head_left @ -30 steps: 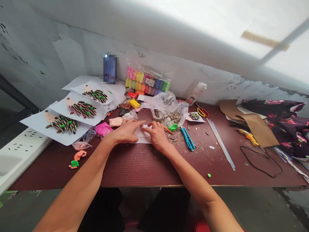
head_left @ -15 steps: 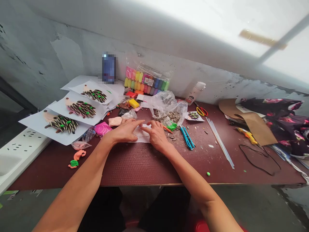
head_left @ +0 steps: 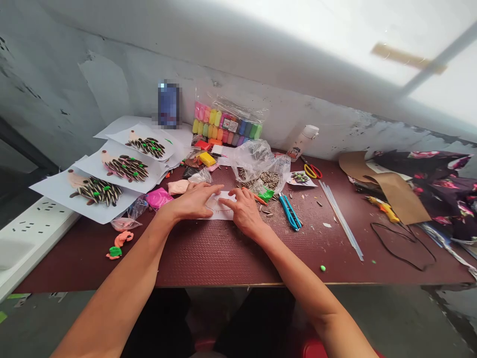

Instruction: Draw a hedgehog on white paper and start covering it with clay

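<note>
A small white sheet of paper [head_left: 220, 214] with a drawn curved outline and short strokes lies flat on the table. My left hand [head_left: 193, 203] rests on its left side, thumb and fingers spread. On the right side, my right hand [head_left: 246, 210] touches the sheet with its index finger stretched out and the other fingers loosely bent. An orange stick-like thing [head_left: 261, 200] shows just beyond the right hand; its other end is hidden. Sunflower seeds [head_left: 269, 180] lie in a clear plastic bag [head_left: 257, 153] behind the right hand. A blue utility knife [head_left: 289, 211] lies to the right.
Sheets with seed hedgehogs [head_left: 128, 169] overlap at left beside a white power strip [head_left: 37, 233]. Coloured clay packs [head_left: 223, 127] lean at the wall. At right are scissors [head_left: 312, 170], clear glue sticks [head_left: 341, 221], a yellow glue gun [head_left: 383, 209] and its cord.
My right hand has shifted slightly to the right, showing a little more of the paper. My left hand stays in place.
</note>
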Demonstrator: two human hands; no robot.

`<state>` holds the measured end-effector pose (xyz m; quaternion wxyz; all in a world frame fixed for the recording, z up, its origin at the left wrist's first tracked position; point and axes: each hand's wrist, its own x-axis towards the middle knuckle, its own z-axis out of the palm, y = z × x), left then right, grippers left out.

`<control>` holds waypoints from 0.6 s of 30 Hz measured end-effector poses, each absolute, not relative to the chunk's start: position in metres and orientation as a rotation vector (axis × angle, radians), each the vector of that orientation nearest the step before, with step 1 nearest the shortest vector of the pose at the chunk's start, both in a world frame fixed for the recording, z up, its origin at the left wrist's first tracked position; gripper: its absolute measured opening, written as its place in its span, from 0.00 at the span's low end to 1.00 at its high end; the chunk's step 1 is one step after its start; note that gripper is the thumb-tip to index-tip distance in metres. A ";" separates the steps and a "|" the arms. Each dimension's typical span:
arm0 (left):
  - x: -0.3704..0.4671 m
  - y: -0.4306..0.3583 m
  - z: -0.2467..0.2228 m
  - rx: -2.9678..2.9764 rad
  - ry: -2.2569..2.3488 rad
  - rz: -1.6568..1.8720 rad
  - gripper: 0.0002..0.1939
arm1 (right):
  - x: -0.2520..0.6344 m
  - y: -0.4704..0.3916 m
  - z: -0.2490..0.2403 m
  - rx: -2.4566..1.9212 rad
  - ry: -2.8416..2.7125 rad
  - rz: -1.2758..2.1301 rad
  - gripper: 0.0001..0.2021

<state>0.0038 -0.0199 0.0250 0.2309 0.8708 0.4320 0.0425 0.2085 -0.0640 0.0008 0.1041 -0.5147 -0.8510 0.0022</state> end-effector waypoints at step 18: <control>0.004 -0.018 0.023 2.415 1.176 0.135 0.44 | 0.201 -0.053 0.003 -1.523 -2.574 0.027 0.19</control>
